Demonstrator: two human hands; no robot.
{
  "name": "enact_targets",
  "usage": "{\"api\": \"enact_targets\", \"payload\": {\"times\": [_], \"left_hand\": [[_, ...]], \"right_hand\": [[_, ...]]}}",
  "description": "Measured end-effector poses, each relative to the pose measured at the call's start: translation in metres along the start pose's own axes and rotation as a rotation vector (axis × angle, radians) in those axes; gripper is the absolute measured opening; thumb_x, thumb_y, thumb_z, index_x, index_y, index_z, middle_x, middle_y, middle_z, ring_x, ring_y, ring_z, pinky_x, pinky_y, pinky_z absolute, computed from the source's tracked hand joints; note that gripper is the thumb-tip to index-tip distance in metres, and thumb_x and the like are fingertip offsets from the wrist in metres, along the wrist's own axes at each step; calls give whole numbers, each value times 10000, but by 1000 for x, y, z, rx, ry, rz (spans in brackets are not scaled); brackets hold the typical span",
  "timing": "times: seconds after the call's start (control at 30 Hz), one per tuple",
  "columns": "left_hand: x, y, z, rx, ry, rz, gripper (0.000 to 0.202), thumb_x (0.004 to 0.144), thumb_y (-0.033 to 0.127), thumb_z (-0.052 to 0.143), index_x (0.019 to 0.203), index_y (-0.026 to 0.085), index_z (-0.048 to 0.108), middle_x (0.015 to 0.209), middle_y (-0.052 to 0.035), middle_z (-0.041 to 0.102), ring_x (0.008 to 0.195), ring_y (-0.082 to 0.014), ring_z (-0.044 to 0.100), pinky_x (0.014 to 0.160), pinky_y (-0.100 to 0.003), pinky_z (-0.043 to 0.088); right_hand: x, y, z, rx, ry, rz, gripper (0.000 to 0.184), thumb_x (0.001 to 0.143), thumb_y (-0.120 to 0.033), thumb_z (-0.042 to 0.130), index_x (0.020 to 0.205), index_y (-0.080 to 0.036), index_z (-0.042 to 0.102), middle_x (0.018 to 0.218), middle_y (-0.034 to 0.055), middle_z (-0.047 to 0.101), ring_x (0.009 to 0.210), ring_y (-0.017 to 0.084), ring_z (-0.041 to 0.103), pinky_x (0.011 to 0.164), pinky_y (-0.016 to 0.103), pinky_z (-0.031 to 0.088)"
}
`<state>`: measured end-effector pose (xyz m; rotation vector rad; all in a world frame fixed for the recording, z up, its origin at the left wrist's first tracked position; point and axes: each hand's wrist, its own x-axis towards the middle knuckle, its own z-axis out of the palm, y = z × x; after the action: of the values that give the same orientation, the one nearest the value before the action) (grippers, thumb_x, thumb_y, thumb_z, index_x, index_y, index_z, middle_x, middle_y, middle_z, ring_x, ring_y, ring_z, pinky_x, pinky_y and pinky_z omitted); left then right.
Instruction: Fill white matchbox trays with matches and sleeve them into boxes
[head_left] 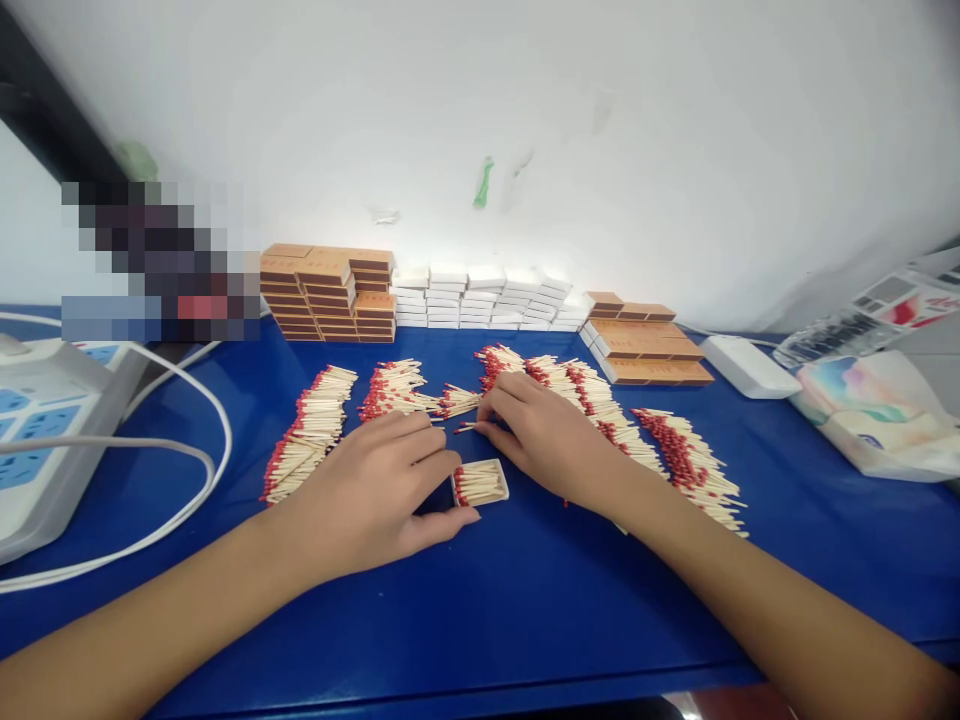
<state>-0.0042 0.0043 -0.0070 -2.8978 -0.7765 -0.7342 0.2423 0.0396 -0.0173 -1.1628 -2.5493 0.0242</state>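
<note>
Left hand [382, 485]: thumb and fingers apart at left end of tray [505, 488], contact unclear
Right hand [536, 430]: fingertips pinched on 1 match [466, 428], just beyond tray
Tray: matches [480, 485] inside, middle of surface [450, 630], back from near edge
Risk: right forearm [697, 520] over match rows [694, 460], a brush could scatter them; a thumb nudge could tip tray

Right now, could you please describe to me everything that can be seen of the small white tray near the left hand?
The small white tray is a shallow, open-topped rectangle with thin walls, apparently cardboard. It lies flat on the blue table, slightly turned, and holds a pile of matches, their red heads toward its left end and pale sticks toward the right. The left hand's thumb and index finger lie close around its left part; whether they touch it is unclear.
</note>
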Motion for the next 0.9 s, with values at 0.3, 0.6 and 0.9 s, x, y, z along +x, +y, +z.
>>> {"api": "enact_targets", "payload": {"times": [0.3, 0.6, 0.9], "left_hand": [[-1, 0, 0, 7, -15, -11, 269, 1025, 435, 703, 974, 175, 747, 815, -35, 666, 789, -212, 632, 752, -365, 545], [-2, -3, 0, 4, 3, -4, 267, 1020, 420, 712, 979, 158, 739, 810, -40, 656, 791, -223, 627, 760, -378, 537], [-2, -7, 2, 34, 16, -25, 280, 1025, 427, 703, 991, 152, 745, 808, -38, 664, 809, -240, 640, 784, -412, 546]], "right_hand": [[-10, -6, -17, 131, -35, -1, 124, 1086, -181, 576, 974, -211, 619, 1046, 82, 659, 936, 224, 659, 792, 348, 531], [-10, -4, -8, 84, -4, -20, 35, 1060, -187, 641, 1029, -201, 638, 1073, 108, 682, 1029, 277, 640, 881, 413, 543], [-10, -1, -16, 33, -28, -40, 181, 1078, -198, 621, 897, -200, 628, 960, 89, 675, 931, 264, 600, 839, 408, 513]]}}
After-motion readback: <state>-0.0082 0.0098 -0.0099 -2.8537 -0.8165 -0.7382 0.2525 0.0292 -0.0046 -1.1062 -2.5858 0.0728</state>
